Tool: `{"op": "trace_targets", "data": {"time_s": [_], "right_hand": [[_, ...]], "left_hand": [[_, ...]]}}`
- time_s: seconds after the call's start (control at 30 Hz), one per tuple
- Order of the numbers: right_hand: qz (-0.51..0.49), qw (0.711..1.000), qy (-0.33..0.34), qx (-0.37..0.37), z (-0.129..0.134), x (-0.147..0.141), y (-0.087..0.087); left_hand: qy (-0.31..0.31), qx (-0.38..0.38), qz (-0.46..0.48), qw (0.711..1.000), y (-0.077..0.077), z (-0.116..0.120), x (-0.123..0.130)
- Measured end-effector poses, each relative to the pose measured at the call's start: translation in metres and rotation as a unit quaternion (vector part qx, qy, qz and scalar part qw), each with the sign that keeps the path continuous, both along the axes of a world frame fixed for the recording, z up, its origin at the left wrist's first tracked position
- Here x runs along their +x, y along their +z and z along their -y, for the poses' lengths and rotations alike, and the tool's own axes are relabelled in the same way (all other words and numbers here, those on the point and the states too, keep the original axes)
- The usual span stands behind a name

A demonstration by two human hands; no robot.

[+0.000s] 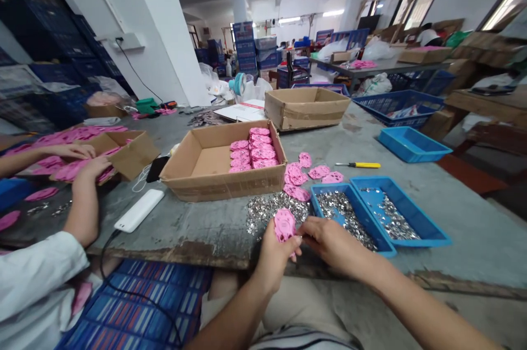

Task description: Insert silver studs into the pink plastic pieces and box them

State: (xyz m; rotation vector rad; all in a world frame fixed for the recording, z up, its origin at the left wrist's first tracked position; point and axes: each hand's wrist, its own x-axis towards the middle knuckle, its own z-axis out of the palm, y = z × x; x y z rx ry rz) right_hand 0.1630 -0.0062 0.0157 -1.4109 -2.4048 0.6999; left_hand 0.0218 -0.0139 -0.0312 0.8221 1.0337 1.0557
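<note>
My left hand (pixel 272 254) is closed around a flat pink plastic piece (pixel 285 223) with a scalloped outline and small holes, held just above the table's front edge. Beside it, my right hand (pixel 329 240) has its fingers pinched at the lower right edge of that piece; whatever sits between them is too small to make out. A pile of small shiny metal parts (pixel 267 211) lies behind my hands. Several more pink pieces (pixel 295 174) are scattered past the pile. To the right, a blue tray (pixel 317 190) holds similar metal parts.
A cardboard box (pixel 222 188) with stacked pink pieces stands left of centre, another cardboard box (pixel 304 116) behind it. More blue trays (pixel 442 237) and a yellow-handled screwdriver (pixel 366 165) lie right. A white power bank (pixel 140 211) rests left, near a co-worker's hands (pixel 96 166).
</note>
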Motion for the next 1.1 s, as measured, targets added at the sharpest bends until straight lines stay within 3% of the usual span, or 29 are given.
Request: {"op": "trace_targets", "data": {"time_s": [0.1, 0.23, 0.3, 0.37, 0.47, 0.53, 0.7, 0.9, 1.1], "right_hand": [[-0.017, 1.000, 0.006, -0.024, -0.001, -0.003, 0.002], [-0.123, 0.988, -0.045, -0.078, -0.004, -0.006, -0.007], [-0.226, 0.959, -0.096, -0.140, -0.005, -0.010, -0.014], [-0.323, 0.911, -0.153, -0.205, -0.003, -0.014, -0.022], [-0.393, 0.868, -0.193, -0.234, 0.002, -0.021, -0.032], [-0.400, 0.871, -0.198, -0.203, 0.004, -0.024, -0.036], [-0.362, 0.911, -0.179, -0.084, 0.006, -0.025, -0.039], [-0.345, 0.917, -0.181, -0.089, 0.007, -0.024, -0.045], [-0.345, 0.921, -0.179, -0.021, 0.012, -0.027, -0.042]], "left_hand": [[0.010, -0.017, 0.015, 1.000, 0.003, 0.003, -0.007], [0.026, -0.043, 0.048, 0.998, 0.005, 0.004, -0.013], [0.050, -0.047, 0.069, 0.995, 0.005, 0.005, -0.014], [0.085, -0.042, 0.078, 0.992, 0.004, 0.006, -0.013], [0.129, -0.021, 0.070, 0.989, 0.004, 0.010, -0.010], [0.148, -0.003, 0.061, 0.987, 0.003, 0.011, -0.009], [0.170, 0.012, 0.042, 0.985, 0.001, 0.013, -0.006], [0.176, 0.028, -0.047, 0.983, -0.001, 0.014, -0.005], [0.108, -0.004, 0.108, 0.988, 0.003, 0.017, -0.008]]}}
